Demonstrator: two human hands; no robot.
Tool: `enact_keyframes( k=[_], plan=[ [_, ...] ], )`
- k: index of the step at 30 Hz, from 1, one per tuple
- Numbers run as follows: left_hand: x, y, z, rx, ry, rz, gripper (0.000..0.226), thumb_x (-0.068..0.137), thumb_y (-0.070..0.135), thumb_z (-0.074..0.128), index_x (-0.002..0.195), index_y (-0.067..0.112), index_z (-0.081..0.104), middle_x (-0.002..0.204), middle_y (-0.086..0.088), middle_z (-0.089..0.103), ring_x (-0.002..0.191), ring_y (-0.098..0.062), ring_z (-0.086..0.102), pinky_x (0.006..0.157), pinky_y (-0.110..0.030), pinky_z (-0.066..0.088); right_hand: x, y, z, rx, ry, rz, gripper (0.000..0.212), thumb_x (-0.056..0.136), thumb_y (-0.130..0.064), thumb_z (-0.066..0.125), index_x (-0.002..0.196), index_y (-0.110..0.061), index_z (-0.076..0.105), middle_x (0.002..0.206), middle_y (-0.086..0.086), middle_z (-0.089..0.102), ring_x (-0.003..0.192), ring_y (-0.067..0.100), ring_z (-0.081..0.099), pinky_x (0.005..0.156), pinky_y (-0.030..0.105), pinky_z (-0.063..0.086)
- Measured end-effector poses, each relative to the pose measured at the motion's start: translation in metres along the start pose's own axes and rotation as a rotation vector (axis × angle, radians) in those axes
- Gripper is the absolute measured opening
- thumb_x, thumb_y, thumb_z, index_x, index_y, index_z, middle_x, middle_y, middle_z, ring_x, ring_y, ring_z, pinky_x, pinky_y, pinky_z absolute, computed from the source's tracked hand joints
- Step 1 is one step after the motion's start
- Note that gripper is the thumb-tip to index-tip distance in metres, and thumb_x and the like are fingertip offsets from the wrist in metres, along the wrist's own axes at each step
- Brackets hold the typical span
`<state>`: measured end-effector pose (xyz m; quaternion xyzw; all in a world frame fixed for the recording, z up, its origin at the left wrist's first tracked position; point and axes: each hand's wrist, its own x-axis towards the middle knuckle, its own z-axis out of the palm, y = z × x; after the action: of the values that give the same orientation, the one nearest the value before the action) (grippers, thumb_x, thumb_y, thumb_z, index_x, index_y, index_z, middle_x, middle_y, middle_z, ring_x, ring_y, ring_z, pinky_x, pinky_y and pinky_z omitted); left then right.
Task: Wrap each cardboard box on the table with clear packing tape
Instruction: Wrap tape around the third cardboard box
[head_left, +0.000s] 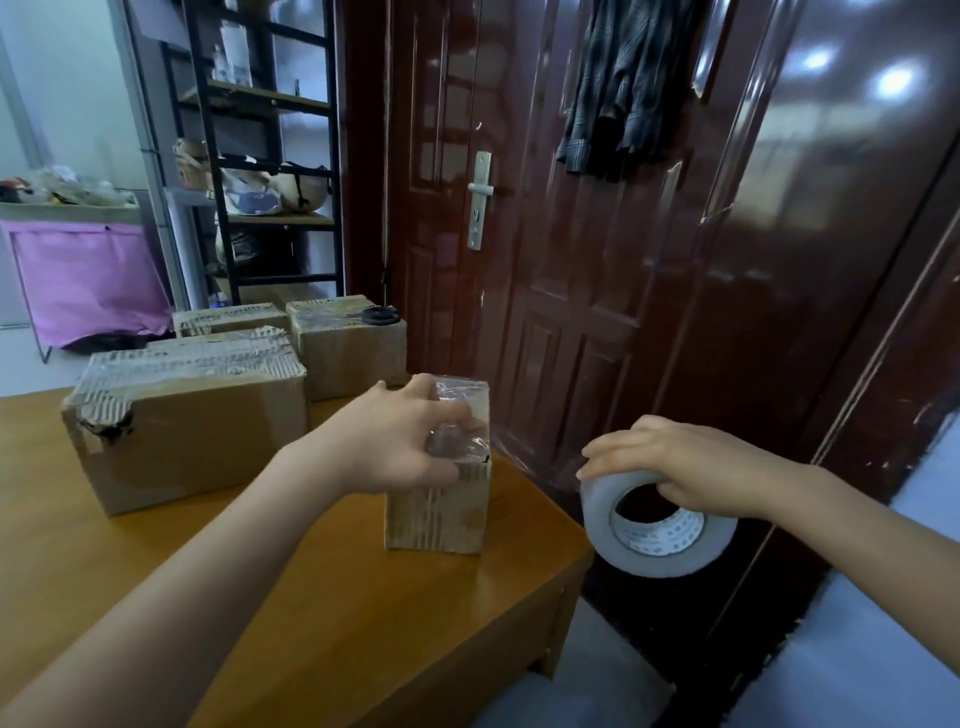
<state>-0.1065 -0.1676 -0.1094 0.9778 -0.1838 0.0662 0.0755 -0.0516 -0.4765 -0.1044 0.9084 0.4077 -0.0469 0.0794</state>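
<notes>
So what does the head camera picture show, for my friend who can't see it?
A person's left hand holds clear tape down on top of a small cardboard box on a wooden table, while the right hand pulls the tape roll away. Bigger taped boxes sit behind.

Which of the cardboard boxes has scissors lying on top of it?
The far box nearest the door, behind the small box under the left hand; black-handled scissors lie on its taped top.
</notes>
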Motion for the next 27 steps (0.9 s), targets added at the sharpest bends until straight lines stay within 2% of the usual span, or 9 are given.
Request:
enact_keyframes(
  k=[3,6,8,12,15,18,20,23,27],
  plan=[
    [0.012,0.022,0.01,0.157,0.018,-0.073,0.067,0.078,0.073,0.054,0.125,0.027,0.042,0.109,0.001,0.036,0.085,-0.015,0.041,0.093,-0.04,0.043,-0.001,-0.001,-0.002,0.007,0.01,0.006,0.091,0.079,0.017,0.039,0.133,-0.057,0.042,0.137,-0.041,0.032,0.111,0.006,0.039,0.078,0.026,0.047],
    [0.019,0.025,0.031,0.178,0.036,-0.146,0.092,0.069,0.083,0.053,0.134,0.023,0.028,0.134,-0.009,0.034,0.125,-0.03,0.038,0.091,-0.041,0.051,-0.002,-0.003,-0.002,0.009,0.009,0.016,0.091,0.08,0.017,0.039,0.135,-0.056,0.04,0.142,-0.036,0.032,0.112,0.009,0.04,0.077,0.026,0.046],
    [0.021,0.023,0.039,0.153,0.065,-0.14,0.093,0.074,0.079,0.053,0.142,0.027,0.017,0.146,-0.008,0.025,0.137,-0.036,0.025,0.094,-0.042,0.05,-0.003,-0.005,-0.003,0.023,0.006,0.022,0.09,0.08,0.016,0.039,0.135,-0.055,0.041,0.142,-0.035,0.032,0.112,0.011,0.04,0.079,0.03,0.047],
    [0.016,0.02,0.037,0.085,0.13,-0.092,0.08,0.081,0.067,0.052,0.146,0.054,0.009,0.159,0.002,0.013,0.145,-0.035,0.016,0.089,-0.037,0.05,-0.007,-0.007,-0.011,0.049,0.017,0.037,0.088,0.081,0.016,0.042,0.134,-0.054,0.042,0.141,-0.035,0.033,0.113,0.009,0.04,0.081,0.031,0.048],
    [0.012,0.016,0.032,-0.071,0.206,-0.129,0.062,0.082,0.057,0.06,0.138,0.052,0.035,0.159,0.006,0.015,0.142,-0.027,0.024,0.083,-0.034,0.049,-0.009,-0.011,-0.026,0.054,0.059,0.037,0.089,0.08,0.016,0.042,0.134,-0.055,0.042,0.137,-0.038,0.032,0.113,0.006,0.039,0.082,0.031,0.048],
    [0.012,0.006,0.034,-0.598,0.312,-0.156,0.042,0.087,0.035,0.066,0.125,0.04,0.051,0.15,0.006,0.031,0.127,-0.019,0.041,0.088,-0.033,0.048,-0.005,-0.02,-0.047,0.07,0.104,0.039,0.086,0.081,0.013,0.043,0.135,-0.054,0.041,0.132,-0.04,0.029,0.115,0.005,0.037,0.084,0.029,0.048],
    [0.01,-0.002,0.042,-0.878,0.314,-0.148,0.039,0.085,0.039,0.067,0.121,0.042,0.051,0.138,0.009,0.041,0.124,-0.016,0.045,0.093,-0.036,0.048,0.002,-0.026,-0.056,0.086,0.135,0.033,0.086,0.081,0.012,0.045,0.135,-0.054,0.04,0.131,-0.04,0.03,0.114,0.004,0.038,0.082,0.026,0.047],
    [0.003,-0.012,0.058,-0.954,0.327,-0.141,0.05,0.069,0.065,0.059,0.117,0.053,0.048,0.131,0.01,0.048,0.116,-0.013,0.052,0.093,-0.037,0.05,0.016,-0.038,-0.055,0.081,0.147,0.013,0.085,0.081,0.012,0.045,0.135,-0.053,0.041,0.134,-0.039,0.032,0.113,0.006,0.039,0.082,0.03,0.049],
    [-0.007,-0.032,0.077,-0.896,0.379,-0.18,0.053,0.068,0.074,0.052,0.116,0.052,0.045,0.127,0.016,0.047,0.114,-0.008,0.052,0.092,-0.032,0.05,0.039,-0.057,-0.034,0.059,0.109,-0.039,0.084,0.08,0.011,0.042,0.135,-0.052,0.042,0.14,-0.034,0.036,0.108,0.009,0.04,0.079,0.033,0.05]
  ],
)
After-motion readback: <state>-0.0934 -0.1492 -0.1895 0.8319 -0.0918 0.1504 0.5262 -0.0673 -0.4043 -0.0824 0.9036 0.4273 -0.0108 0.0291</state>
